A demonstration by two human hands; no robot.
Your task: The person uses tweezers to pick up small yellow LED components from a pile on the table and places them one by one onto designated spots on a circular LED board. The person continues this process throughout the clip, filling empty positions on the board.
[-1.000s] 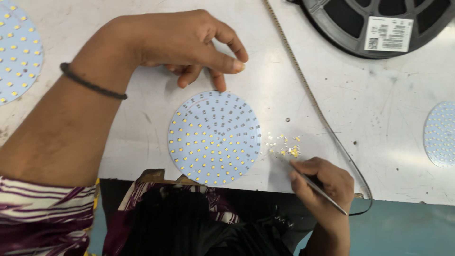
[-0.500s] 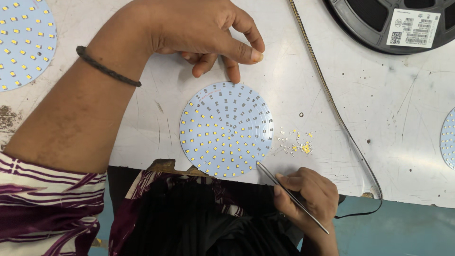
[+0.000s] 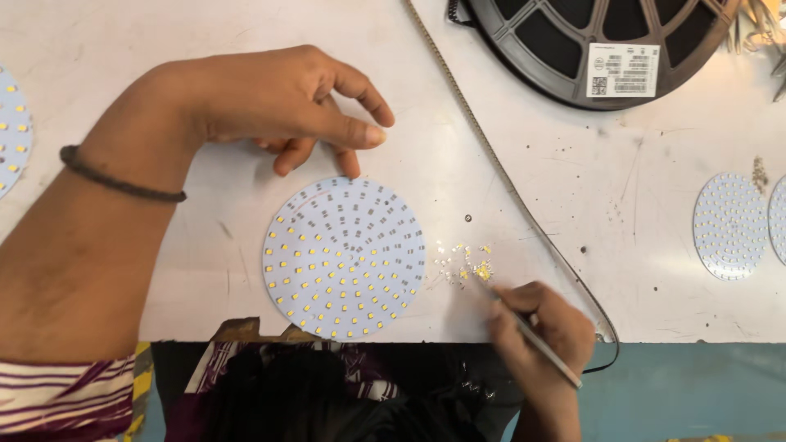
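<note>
A round white LED board (image 3: pixel 345 257) dotted with small yellow chips lies near the table's front edge. My left hand (image 3: pixel 286 106) rests just behind it, a fingertip touching its far rim, holding nothing. My right hand (image 3: pixel 544 327) grips thin metal tweezers (image 3: pixel 524 327), whose tip reaches a small heap of loose yellow chips (image 3: pixel 467 266) to the right of the board. A dark band circles my left wrist.
A large black component reel (image 3: pixel 606 49) with a white label stands at the back right. A thin tape strip (image 3: pixel 491 155) runs diagonally from it to the table's edge. More round boards lie at the right (image 3: pixel 731 226) and far left (image 3: pixel 12 131).
My right hand has moved the tweezers' tip from the board's lower right rim over to the heap of loose chips. The view has shifted; my left hand stays behind the board.
</note>
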